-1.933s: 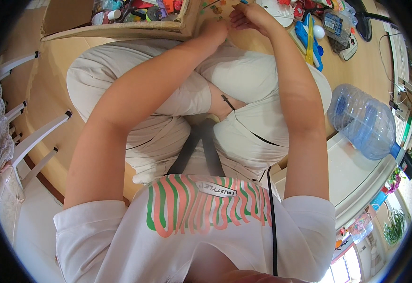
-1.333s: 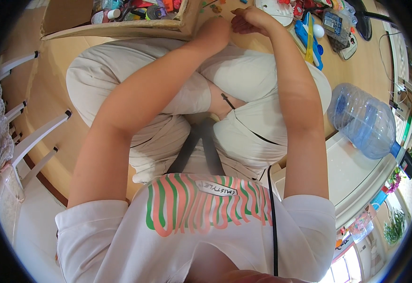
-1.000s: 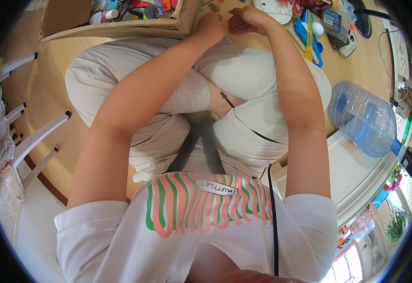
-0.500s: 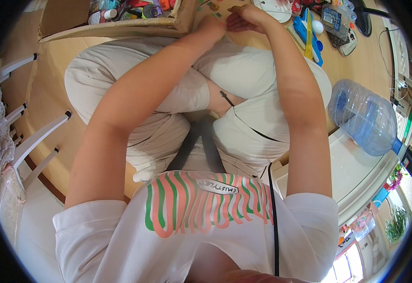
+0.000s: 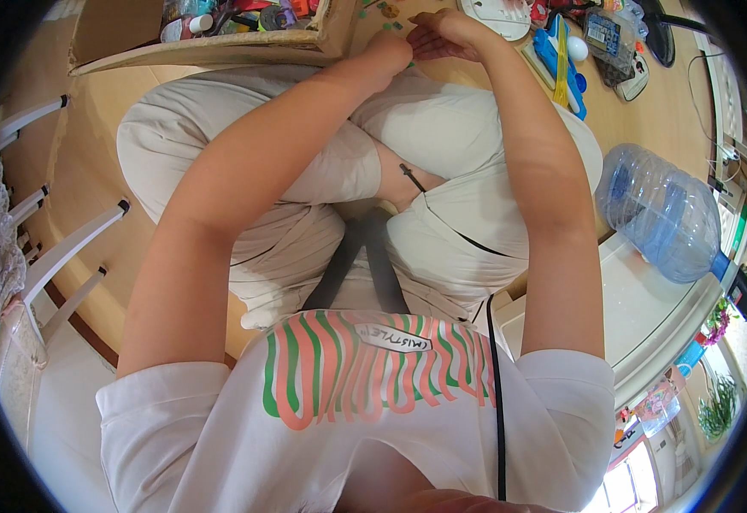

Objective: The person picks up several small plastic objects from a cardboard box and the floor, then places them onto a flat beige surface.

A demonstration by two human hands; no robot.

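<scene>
Both hands meet low over the floor at the top of the view, beyond my crossed legs. The fingers of my left hand point(image 5: 391, 51) are hidden from this angle; its edge is by the fingertips of my right hand. My right hand point(image 5: 449, 36) has its fingers stretched out side by side, palm partly showing, and I see nothing held in it. Small flat green and orange pieces point(image 5: 388, 10) lie on the floor just past the hands. Left of my left hand stands an open cardboard box point(image 5: 220, 53) with a jumble of small things, among them a white-capped bottle point(image 5: 187, 28).
To the right lie a white tray-like item point(image 5: 500, 19), a blue and yellow plastic toy point(image 5: 559, 68), a white ball point(image 5: 577, 49) and a dark clear-fronted pack point(image 5: 609, 38). A large clear water bottle point(image 5: 660, 214) lies beyond my right knee. White chair legs point(image 5: 74, 248) stand at left.
Both hands have shifted only slightly, the left a touch to the right. The box and the things on the floor are where they were.
</scene>
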